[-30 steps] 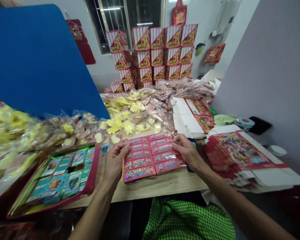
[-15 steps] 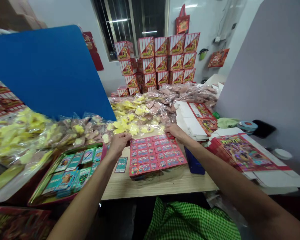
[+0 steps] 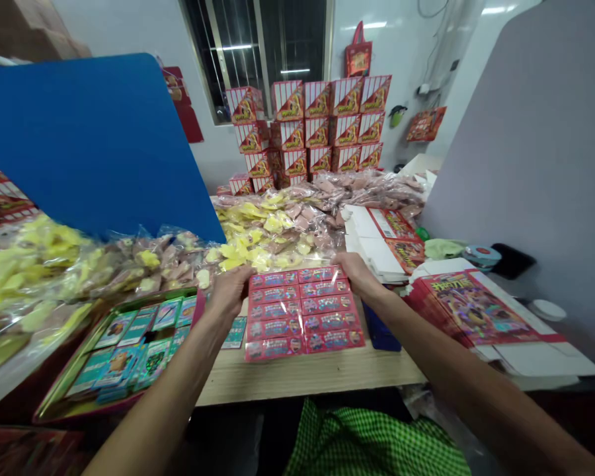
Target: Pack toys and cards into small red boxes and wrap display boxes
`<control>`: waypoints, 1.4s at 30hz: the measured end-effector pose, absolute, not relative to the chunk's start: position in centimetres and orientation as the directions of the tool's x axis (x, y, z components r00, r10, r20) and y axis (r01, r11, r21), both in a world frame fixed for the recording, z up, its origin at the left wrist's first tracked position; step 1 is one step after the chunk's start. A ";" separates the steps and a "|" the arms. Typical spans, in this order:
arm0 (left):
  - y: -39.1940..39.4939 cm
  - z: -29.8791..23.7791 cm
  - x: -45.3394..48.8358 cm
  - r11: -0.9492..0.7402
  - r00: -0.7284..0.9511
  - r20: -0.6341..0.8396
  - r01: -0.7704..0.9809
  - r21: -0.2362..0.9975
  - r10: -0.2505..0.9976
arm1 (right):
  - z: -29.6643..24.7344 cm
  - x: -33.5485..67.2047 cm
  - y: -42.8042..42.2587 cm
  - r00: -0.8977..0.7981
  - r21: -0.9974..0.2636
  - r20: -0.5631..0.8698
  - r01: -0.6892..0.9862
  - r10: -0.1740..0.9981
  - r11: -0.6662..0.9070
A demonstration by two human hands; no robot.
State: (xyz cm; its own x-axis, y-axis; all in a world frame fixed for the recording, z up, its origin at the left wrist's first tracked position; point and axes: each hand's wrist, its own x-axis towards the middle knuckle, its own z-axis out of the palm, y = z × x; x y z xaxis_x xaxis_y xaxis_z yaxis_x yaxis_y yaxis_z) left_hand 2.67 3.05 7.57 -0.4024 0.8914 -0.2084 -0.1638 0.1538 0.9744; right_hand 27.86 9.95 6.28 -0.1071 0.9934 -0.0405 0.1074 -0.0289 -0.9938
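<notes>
Packs (image 3: 302, 314) are glittery red, cards (image 3: 129, 344) teal, cloth (image 3: 371, 443) green-checked, board (image 3: 89, 145) blue.

Blue bin (image 3: 379, 330): right of red packet block (image 3: 302, 311), mostly hidden.
Yellow bags (image 3: 34, 264): left of block, blurred.
Print on block: unreadable.

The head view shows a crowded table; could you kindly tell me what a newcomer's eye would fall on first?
First, the flat block of red, glittery foil packs at centre front, gripped at its far corners by the left hand and right hand. Next, the big blue board standing upper left, and the wall of red-and-white striped cardboard boxes stacked at the back, behind heaps of clear bags with yellow and pink pieces.
</notes>
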 end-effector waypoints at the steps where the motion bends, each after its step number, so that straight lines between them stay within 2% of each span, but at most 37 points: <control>1: 2.1 7.9 2.7 0.078 -0.414 -0.137 -0.155 0.985 0.900 | 6.4 28.3 9.1 -0.078 -0.994 0.004 0.108 0.997 0.012; 4: -1.2 6.8 2.7 -0.162 -0.431 0.142 -0.010 0.987 0.891 | 5.8 29.5 5.6 -0.007 -0.974 0.184 0.136 0.983 0.183; 6: -3.3 4.7 2.5 -0.267 -0.403 0.292 0.119 0.956 0.867 | 4.8 30.0 3.1 -0.021 -0.932 0.321 0.172 0.947 0.320; 8: -4.7 2.6 2.4 -0.309 -0.374 0.371 0.216 0.926 0.850 | 4.0 30.3 1.1 -0.088 -0.876 0.423 0.216 0.902 0.432; 11: -5.5 1.2 2.3 -0.327 -0.349 0.417 0.290 0.900 0.839 | 3.9 30.6 0.0 -0.203 -0.797 0.480 0.305 0.853 0.521; 15: -4.5 2.0 2.3 -0.290 -0.315 0.378 0.292 0.912 0.871 | 4.7 30.7 1.6 -0.276 -0.727 0.494 0.390 0.825 0.566; 20: -3.6 2.8 1.9 -0.242 -0.357 0.293 0.181 0.953 0.887 | 4.6 30.7 3.3 -0.257 -0.763 0.411 0.429 0.875 0.484; 25: -3.4 2.6 2.1 -0.184 -0.415 0.242 0.176 0.967 0.877 | 3.7 31.1 3.9 -0.258 -0.734 0.315 0.544 0.913 0.407; 27: -3.4 2.5 2.3 -0.167 -0.429 0.224 0.167 0.972 0.875 | 4.0 30.7 4.0 -0.210 -0.646 0.332 0.660 0.919 0.384; 30: -3.4 2.4 2.5 -0.186 -0.435 0.219 0.118 0.975 0.873 | 5.8 28.1 3.7 -0.236 -0.380 0.510 0.800 0.827 0.463; 32: -3.3 2.4 2.6 -0.204 -0.437 0.216 0.075 0.976 0.873 | 7.3 25.2 3.1 -0.388 -0.238 0.562 0.770 0.730 0.592; 34: -3.3 2.3 2.5 -0.231 -0.442 0.231 0.056 0.971 0.866 | 8.4 22.0 2.6 -0.547 -0.183 0.519 0.679 0.656 0.711; 36: -3.3 2.1 2.4 -0.248 -0.441 0.249 0.061 0.967 0.862 | 8.8 19.3 2.1 -0.625 -0.160 0.445 0.649 0.641 0.744; 38: -3.8 2.1 2.5 -0.232 -0.460 0.234 0.062 0.971 0.857 | 8.4 17.7 1.8 -0.647 -0.109 0.431 0.654 0.628 0.749; 40: -4.8 2.4 2.9 -0.203 -0.516 0.203 0.058 0.977 0.832 | 7.6 17.2 1.3 -0.649 -0.015 0.531 0.636 0.545 0.771; 42: -6.3 3.1 3.6 -0.149 -0.550 0.126 0.003 0.989 0.826 | 6.9 17.5 0.5 -0.635 0.097 0.661 0.600 0.400 0.794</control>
